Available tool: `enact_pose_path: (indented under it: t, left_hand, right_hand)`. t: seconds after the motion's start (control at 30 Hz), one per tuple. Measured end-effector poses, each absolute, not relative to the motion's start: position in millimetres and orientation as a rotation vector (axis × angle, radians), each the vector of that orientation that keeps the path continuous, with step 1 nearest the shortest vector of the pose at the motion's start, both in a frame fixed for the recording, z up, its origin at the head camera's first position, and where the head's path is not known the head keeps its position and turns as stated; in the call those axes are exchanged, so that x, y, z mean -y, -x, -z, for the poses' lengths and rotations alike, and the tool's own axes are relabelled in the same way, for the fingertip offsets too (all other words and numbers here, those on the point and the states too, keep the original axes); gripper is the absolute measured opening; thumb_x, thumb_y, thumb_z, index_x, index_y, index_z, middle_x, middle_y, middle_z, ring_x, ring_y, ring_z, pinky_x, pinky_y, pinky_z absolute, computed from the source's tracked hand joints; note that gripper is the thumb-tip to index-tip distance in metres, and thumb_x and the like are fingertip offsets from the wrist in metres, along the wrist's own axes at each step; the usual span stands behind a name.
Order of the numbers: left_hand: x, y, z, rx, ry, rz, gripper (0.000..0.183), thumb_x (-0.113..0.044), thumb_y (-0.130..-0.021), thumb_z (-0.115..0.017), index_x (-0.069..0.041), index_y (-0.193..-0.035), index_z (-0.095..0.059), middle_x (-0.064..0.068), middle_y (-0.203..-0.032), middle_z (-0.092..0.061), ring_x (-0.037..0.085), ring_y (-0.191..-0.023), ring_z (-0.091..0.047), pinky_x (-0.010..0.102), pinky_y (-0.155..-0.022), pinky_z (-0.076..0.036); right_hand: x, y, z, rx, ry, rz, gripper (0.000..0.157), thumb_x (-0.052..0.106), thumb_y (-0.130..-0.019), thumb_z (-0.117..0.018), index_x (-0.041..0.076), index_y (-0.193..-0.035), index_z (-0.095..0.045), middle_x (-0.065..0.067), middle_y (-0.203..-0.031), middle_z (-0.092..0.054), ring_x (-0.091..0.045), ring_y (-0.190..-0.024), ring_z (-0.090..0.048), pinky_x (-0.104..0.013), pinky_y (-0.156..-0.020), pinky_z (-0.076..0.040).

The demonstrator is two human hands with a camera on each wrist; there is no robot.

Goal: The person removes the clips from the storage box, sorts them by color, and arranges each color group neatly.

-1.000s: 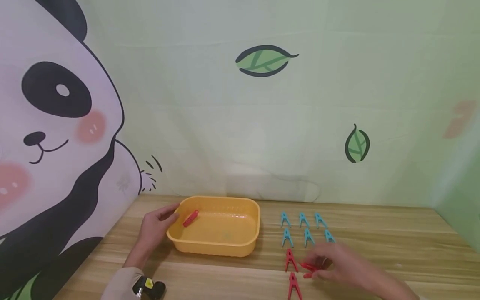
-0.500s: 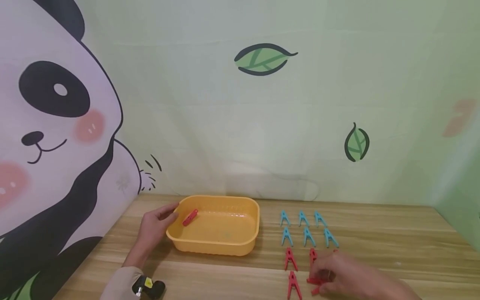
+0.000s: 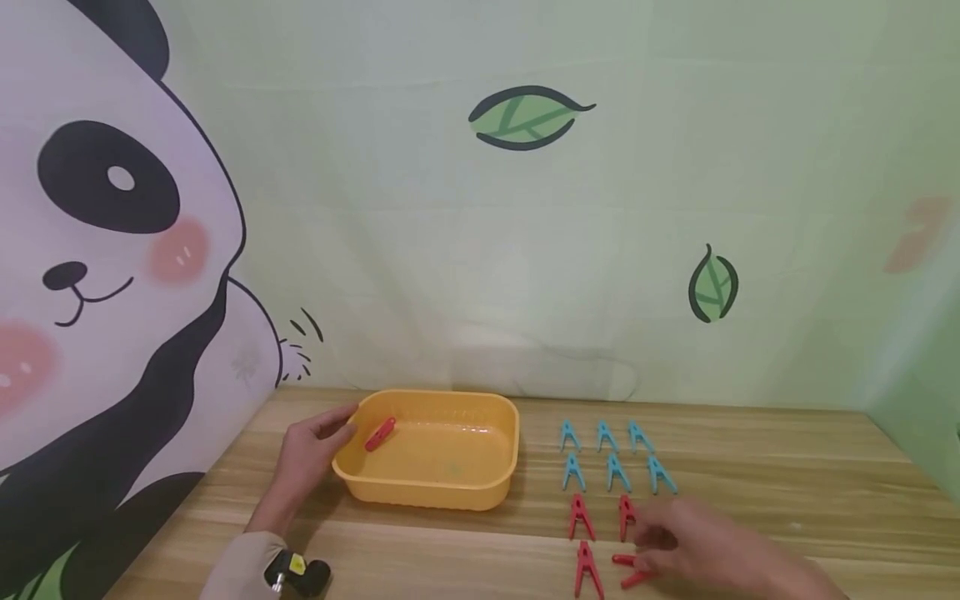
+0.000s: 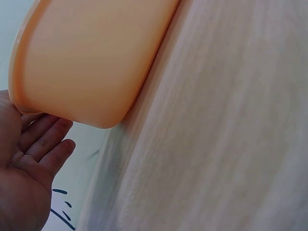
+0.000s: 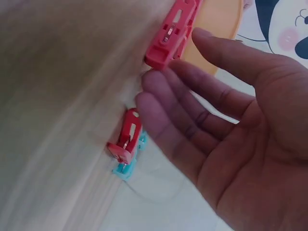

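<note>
My left hand (image 3: 311,450) grips the left rim of a yellow plastic basin (image 3: 472,496), thumb at the rim and fingers against the outer wall in the left wrist view. A red clothespin (image 3: 380,434) lies inside the basin. My right hand (image 3: 693,542) is low over the table with fingers loosely extended. Just beyond its thumb and fingertips is a red clothespin (image 5: 168,38), its two legs pointing left in the head view. More red clothespins stand nearby: one behind (image 3: 627,517) and two to the left, a farther one (image 3: 577,517) and a nearer one (image 3: 587,571).
Two rows of blue clothespins (image 3: 613,473) stand behind the red ones. The wood-grain table (image 3: 810,500) ends at a pale green backdrop (image 3: 420,250) printed with a panda and leaves. A black device (image 3: 298,575) is strapped to the left wrist.
My right hand has moved right and toward me with the red clothespin, then its fingers have loosened and drawn slightly back from it. The left hand and basin stay put.
</note>
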State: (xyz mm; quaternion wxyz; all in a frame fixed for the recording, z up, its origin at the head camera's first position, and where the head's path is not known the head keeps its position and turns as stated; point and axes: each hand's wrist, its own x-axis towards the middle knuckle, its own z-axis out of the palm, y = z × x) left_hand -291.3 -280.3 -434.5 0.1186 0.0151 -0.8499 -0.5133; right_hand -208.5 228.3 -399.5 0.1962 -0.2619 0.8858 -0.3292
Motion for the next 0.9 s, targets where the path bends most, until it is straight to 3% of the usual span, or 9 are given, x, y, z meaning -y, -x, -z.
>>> enact_pose_path:
  t: [0.2,0.43,0.6,0.9]
  left_hand:
    - [279.9,292.0,435.0,2.487,-0.047,1.493,0.041,-0.014,-0.106,-0.067,0.003,-0.143,-0.063,0.023,-0.142,-0.064,0.038,-0.133,-0.061,0.041,-0.108,-0.050]
    - [280.6,291.9,435.5,2.483,-0.028,1.494,0.041,-0.014,-0.106,-0.067,0.004,-0.143,-0.063,0.024,-0.142,-0.064,0.038,-0.133,-0.061,0.040,-0.108,-0.050]
    - [280.3,291.8,435.0,2.486,-0.028,1.491,0.041,-0.014,-0.106,-0.067,0.004,-0.143,-0.063,0.023,-0.142,-0.064,0.037,-0.134,-0.061,0.041,-0.109,-0.049]
    - [280.5,291.0,434.9,2.498,-0.041,1.511,0.043,-0.016,-0.106,-0.067,0.002,-0.145,-0.062,0.023,-0.144,-0.063,0.038,-0.135,-0.059,0.041,-0.109,-0.049]
  right_hand:
    - [-226.2,211.8,403.2,-2.542,0.644,0.825,0.010,0.020,-0.098,-0.078,0.019,-0.091,-0.072,0.006,-0.077,-0.061,-0.015,-0.074,-0.054,-0.025,-0.061,-0.044]
    - [-227.4,211.9,408.5,-2.575,0.793,0.873,0.012,0.017,-0.095,-0.081,0.020,-0.086,-0.073,0.014,-0.080,-0.064,-0.006,-0.074,-0.052,-0.024,-0.066,-0.053]
    - [-229.3,212.2,407.0,-2.544,0.787,0.916,0.010,0.015,-0.094,-0.082,0.020,-0.091,-0.074,0.012,-0.084,-0.066,-0.007,-0.077,-0.057,-0.024,-0.069,-0.056]
    - [-227.6,209.4,407.1,-2.648,0.767,0.894,0.011,0.018,-0.094,-0.082,0.018,-0.088,-0.073,0.013,-0.079,-0.063,-0.004,-0.072,-0.053,-0.024,-0.062,-0.052]
